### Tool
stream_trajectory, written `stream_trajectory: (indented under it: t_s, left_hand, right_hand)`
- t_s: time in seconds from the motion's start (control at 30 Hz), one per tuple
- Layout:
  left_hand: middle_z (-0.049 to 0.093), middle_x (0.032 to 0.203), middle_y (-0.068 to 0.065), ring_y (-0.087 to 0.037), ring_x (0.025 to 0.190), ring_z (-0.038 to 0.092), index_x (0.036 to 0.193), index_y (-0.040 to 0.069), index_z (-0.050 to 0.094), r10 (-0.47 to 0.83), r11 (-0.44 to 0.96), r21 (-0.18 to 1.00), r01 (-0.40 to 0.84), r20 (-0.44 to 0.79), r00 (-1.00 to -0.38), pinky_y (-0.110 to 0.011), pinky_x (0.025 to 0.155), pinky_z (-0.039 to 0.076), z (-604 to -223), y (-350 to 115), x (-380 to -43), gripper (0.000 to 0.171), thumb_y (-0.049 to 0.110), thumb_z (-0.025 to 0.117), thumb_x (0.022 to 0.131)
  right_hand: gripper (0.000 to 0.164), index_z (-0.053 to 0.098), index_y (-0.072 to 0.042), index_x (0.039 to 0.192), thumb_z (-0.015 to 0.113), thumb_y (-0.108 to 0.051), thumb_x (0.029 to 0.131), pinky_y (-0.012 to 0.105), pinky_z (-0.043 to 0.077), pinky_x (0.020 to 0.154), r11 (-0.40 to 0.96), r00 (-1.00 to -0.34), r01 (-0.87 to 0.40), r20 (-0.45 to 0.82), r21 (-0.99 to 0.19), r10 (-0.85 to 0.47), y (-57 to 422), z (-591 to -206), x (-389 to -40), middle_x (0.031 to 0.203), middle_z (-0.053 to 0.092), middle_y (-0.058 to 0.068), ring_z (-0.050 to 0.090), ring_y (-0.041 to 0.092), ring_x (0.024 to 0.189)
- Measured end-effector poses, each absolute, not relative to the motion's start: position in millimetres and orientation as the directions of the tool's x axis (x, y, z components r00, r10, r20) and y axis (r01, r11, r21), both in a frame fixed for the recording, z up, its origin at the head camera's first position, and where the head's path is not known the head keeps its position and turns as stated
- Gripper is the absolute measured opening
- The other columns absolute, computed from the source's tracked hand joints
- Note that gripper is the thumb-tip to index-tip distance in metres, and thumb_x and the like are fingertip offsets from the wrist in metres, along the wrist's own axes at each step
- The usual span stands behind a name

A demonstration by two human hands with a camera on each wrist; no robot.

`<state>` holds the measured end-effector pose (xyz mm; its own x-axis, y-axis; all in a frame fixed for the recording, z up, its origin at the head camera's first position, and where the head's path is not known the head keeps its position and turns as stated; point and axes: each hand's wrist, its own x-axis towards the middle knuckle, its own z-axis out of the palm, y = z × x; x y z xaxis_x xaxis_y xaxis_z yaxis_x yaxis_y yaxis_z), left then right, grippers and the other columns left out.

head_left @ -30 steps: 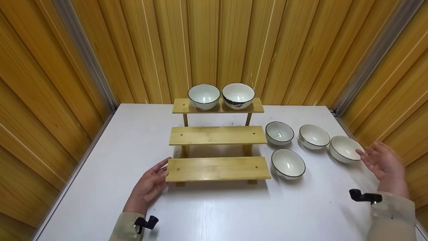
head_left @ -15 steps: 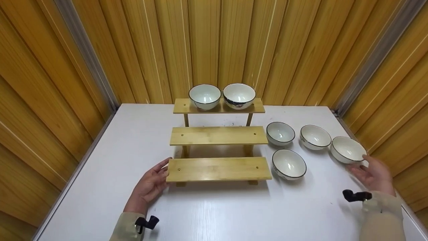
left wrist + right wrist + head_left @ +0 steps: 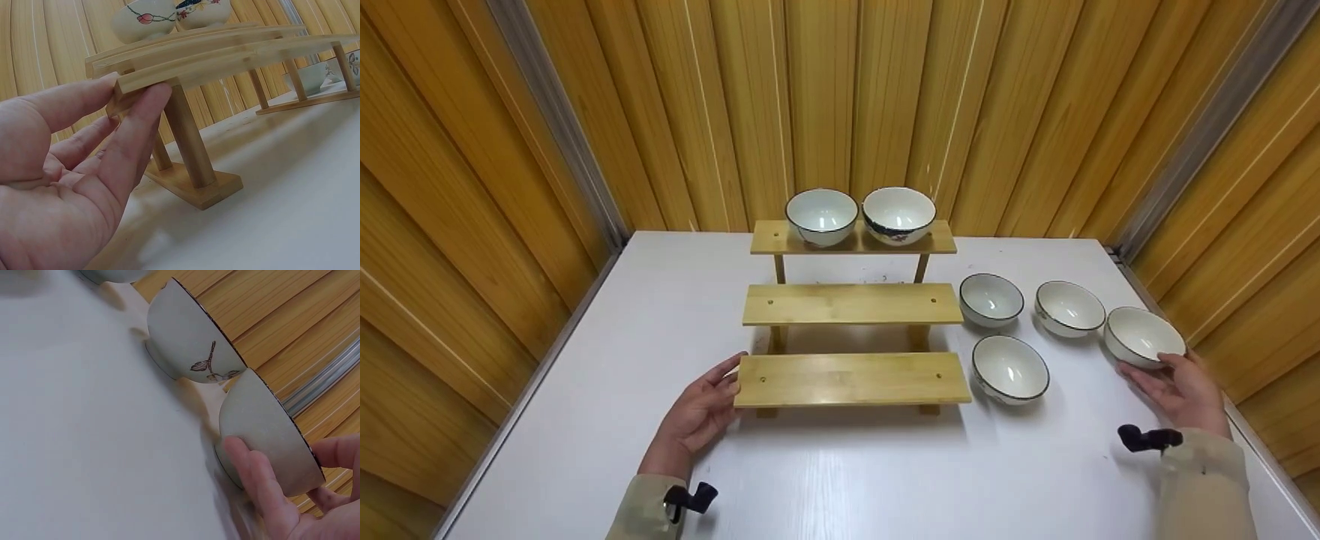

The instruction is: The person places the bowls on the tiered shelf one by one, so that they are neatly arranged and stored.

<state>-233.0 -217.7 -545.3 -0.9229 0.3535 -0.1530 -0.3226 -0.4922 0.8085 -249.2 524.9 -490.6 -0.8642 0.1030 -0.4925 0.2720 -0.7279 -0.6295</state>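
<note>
"at the right of the white table (image 3: 885, 480), what did we enter?"
"four bowls (image 3: 1010, 367), mouths up; our right hand (image 3: 1181, 391) gripped the outermost bowl (image 3: 1142, 335), thumb at its rim, fingers against its outer wall."
"and left of those?"
"one three-tier wooden stand (image 3: 852, 304). our left hand (image 3: 699, 412) pinched the end of the lowest tier (image 3: 852, 379) between thumb and fingers; two bowls (image 3: 823, 217) stood side by side on the top tier (image 3: 769, 238)."

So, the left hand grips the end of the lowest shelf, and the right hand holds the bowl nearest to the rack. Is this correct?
Not the nearest one: in the head view, the right hand holds the bowl farthest from the rack. The left hand does grip the end of the lowest shelf.
</note>
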Motion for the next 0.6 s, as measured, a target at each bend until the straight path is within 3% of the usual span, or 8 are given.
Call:
stream_trajectory:
  t_s: [0.17,0.33,0.6]
  left_hand:
    - [0.061,0.14,-0.001,-0.018,0.125,0.065,0.164,0.008,0.02,0.358,-0.493,0.808,-0.322,-0.149,-0.922,-0.032,0.101,0.058,-544,-217,-232,0.072,-0.004,0.054,0.102]
    - [0.061,0.139,-0.001,-0.018,0.124,0.065,0.164,0.008,0.021,0.363,-0.499,0.804,-0.323,-0.145,-0.921,-0.032,0.101,0.058,-545,-216,-232,0.071,-0.004,0.054,0.102]
    - [0.061,0.139,-0.001,-0.017,0.123,0.066,0.162,0.009,0.027,0.382,-0.497,0.812,-0.307,-0.113,-0.917,-0.03,0.1,0.058,-547,-218,-232,0.066,-0.005,0.053,0.103]
  right_hand:
    - [0.09,0.003,-0.065,0.152,0.05,-0.004,0.106,0.051,0.047,0.111,-0.785,-0.863,0.239,-0.496,-0.571,0.098,525,-492,-248,0.157,0.025,-0.014,0.073,0.037,0.092]
    - [0.09,0.004,-0.064,0.153,0.052,-0.004,0.105,0.045,0.052,0.107,-0.769,-0.86,0.241,-0.497,-0.592,0.113,526,-490,-244,0.131,0.046,-0.001,0.075,0.042,0.092]
    - [0.086,0.01,-0.06,0.155,0.051,-0.004,0.105,0.042,0.06,0.098,-0.781,-0.887,0.187,-0.444,-0.596,0.126,524,-480,-233,0.126,0.048,-0.007,0.074,0.039,0.089]
